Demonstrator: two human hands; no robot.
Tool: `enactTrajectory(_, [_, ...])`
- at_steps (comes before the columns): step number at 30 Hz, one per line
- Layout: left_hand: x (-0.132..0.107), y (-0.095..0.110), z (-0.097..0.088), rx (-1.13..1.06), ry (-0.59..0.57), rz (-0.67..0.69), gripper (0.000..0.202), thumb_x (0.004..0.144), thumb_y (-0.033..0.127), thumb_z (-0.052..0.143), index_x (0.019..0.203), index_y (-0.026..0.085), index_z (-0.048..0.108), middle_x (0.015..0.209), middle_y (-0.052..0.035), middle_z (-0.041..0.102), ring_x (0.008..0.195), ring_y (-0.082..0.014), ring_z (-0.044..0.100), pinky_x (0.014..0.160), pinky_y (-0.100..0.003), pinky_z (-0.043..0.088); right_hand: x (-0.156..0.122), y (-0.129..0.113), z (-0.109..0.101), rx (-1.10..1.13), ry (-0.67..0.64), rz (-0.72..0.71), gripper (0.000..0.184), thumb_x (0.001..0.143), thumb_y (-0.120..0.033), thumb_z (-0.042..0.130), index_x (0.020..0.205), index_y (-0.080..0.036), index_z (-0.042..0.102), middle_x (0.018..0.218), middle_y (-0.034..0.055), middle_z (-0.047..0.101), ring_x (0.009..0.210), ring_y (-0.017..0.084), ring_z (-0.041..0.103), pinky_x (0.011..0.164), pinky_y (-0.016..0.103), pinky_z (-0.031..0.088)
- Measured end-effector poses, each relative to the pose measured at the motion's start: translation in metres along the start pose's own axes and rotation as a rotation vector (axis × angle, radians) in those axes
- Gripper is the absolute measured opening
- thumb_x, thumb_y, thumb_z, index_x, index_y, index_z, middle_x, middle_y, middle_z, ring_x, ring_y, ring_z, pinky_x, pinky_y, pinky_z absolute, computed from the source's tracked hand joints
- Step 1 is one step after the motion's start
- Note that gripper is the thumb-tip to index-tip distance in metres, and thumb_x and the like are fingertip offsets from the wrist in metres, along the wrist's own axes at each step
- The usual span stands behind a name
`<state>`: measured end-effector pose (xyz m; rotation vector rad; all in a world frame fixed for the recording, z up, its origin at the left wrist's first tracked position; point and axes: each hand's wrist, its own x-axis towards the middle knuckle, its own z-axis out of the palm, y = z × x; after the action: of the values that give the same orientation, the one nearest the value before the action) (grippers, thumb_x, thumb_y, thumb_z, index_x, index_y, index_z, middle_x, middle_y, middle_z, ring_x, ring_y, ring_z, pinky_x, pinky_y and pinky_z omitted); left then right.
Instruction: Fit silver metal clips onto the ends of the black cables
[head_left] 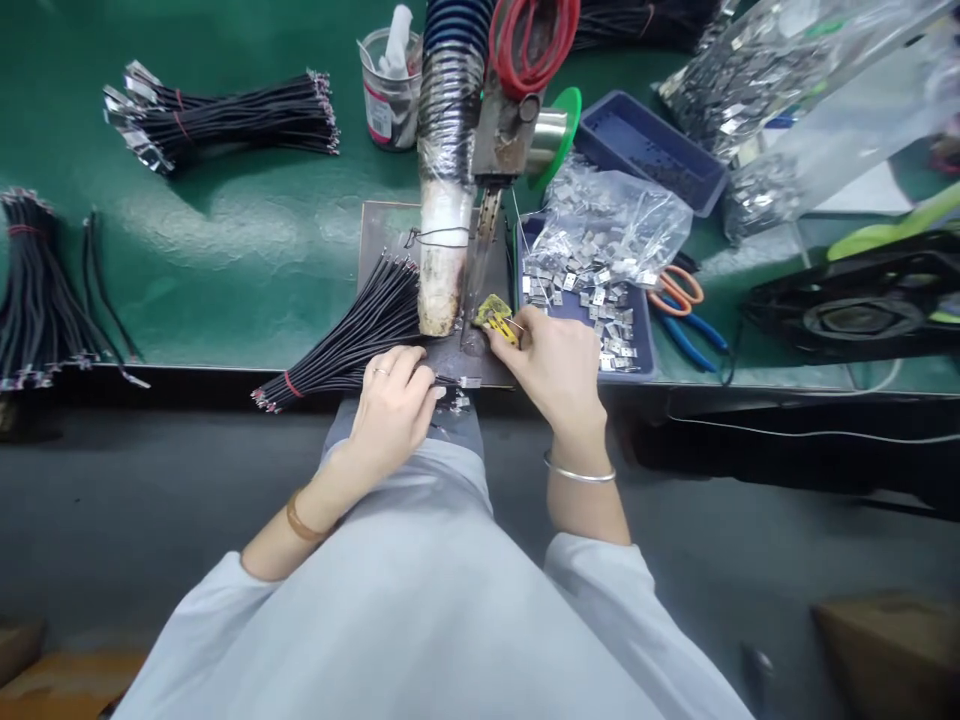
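Note:
My left hand (394, 400) is closed in a pinch on a black wire with a small metal terminal (469, 382) at its end, held at the front edge of a dark metal plate (379, 228). My right hand (555, 365) is closed on a thin strand of solder wire (517, 326), its fingertips beside a yellow sponge pad (493, 312). A soldering iron tip (480, 262) points down from a fixed holder (504, 135) just above both hands. A fanned bundle of black wires (352, 335) lies left of the plate, next to my left hand.
A blue tray (643, 352) of small metal terminals and a plastic bag of them (611, 215) sit right of the iron. Orange-and-blue pliers (686, 305), another blue tray (649, 145), a solder spool (559, 125), a jar (390, 90) and more wire bundles (225, 115) (37, 290) lie on the green bench.

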<state>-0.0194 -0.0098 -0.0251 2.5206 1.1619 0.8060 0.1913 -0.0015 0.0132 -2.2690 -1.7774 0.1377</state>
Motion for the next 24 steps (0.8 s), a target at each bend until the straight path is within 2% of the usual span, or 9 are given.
enactTrajectory(2, [0.0, -0.001, -0.006, -0.044, -0.064, 0.015, 0.018, 0.1, 0.023, 0.049, 0.093, 0.017, 0.064, 0.125, -0.0175, 0.069, 0.128, -0.0342, 0.058, 0.105, -0.05, 0.044, -0.01, 0.004, -0.004, 0.111, 0.03, -0.043, 0.027, 0.084, -0.035, 0.069, 0.068, -0.023, 0.052, 0.052, -0.0042, 0.051, 0.05, 0.014, 0.047, 0.056, 0.027, 0.027])
enactTrajectory(4, [0.001, -0.005, -0.013, -0.126, -0.138, 0.044, 0.017, 0.1, 0.024, 0.05, 0.091, 0.018, 0.064, 0.12, -0.0153, 0.069, 0.133, -0.0344, 0.056, 0.106, -0.05, 0.043, -0.021, 0.005, -0.006, 0.232, 0.06, -0.119, 0.032, 0.086, -0.037, 0.067, 0.066, -0.023, 0.047, 0.05, -0.0071, 0.045, 0.046, 0.011, 0.041, 0.055, 0.025, 0.029])
enactTrajectory(10, [0.002, -0.015, -0.025, -0.272, -0.237, 0.078, 0.018, 0.099, 0.025, 0.052, 0.088, 0.018, 0.064, 0.106, -0.0108, 0.071, 0.123, -0.0309, 0.062, 0.104, -0.047, 0.041, -0.04, -0.008, -0.002, 0.481, 0.141, -0.275, 0.036, 0.091, -0.038, 0.065, 0.066, -0.024, 0.043, 0.052, -0.0096, 0.039, 0.045, 0.007, 0.036, 0.049, 0.021, 0.031])
enactTrajectory(13, [0.001, -0.016, -0.024, -0.312, -0.262, 0.053, 0.017, 0.098, 0.025, 0.054, 0.086, 0.019, 0.064, 0.092, -0.0068, 0.071, 0.126, -0.0306, 0.061, 0.108, -0.048, 0.039, -0.044, -0.011, -0.001, 0.475, 0.159, -0.298, 0.036, 0.091, -0.036, 0.066, 0.066, -0.024, 0.042, 0.052, -0.0102, 0.038, 0.044, 0.007, 0.035, 0.048, 0.02, 0.03])
enactTrajectory(18, [0.001, -0.016, -0.022, -0.336, -0.226, 0.035, 0.016, 0.097, 0.025, 0.056, 0.083, 0.019, 0.063, 0.086, -0.0059, 0.071, 0.124, -0.0307, 0.063, 0.106, -0.048, 0.041, -0.045, -0.009, -0.006, 0.344, 0.354, -0.243, 0.038, 0.092, -0.038, 0.063, 0.065, -0.025, 0.04, 0.05, -0.0092, 0.038, 0.043, 0.008, 0.035, 0.048, 0.023, 0.03])
enactTrajectory(20, [0.001, -0.016, -0.022, -0.342, -0.227, 0.034, 0.014, 0.096, 0.024, 0.057, 0.084, 0.019, 0.064, 0.087, -0.0058, 0.071, 0.124, -0.0303, 0.063, 0.107, -0.047, 0.041, -0.044, -0.009, -0.007, 0.306, 0.323, -0.303, 0.04, 0.094, -0.042, 0.06, 0.065, -0.025, 0.04, 0.05, -0.0083, 0.039, 0.043, 0.009, 0.035, 0.049, 0.024, 0.031])
enactTrajectory(24, [0.001, -0.017, -0.024, -0.347, -0.26, 0.012, 0.014, 0.096, 0.025, 0.058, 0.086, 0.02, 0.066, 0.089, -0.0054, 0.072, 0.125, -0.0291, 0.063, 0.111, -0.048, 0.039, -0.045, -0.005, -0.006, 0.19, 0.132, -0.42, 0.039, 0.098, -0.041, 0.053, 0.064, -0.024, 0.041, 0.05, -0.0069, 0.039, 0.044, 0.01, 0.035, 0.05, 0.025, 0.029])
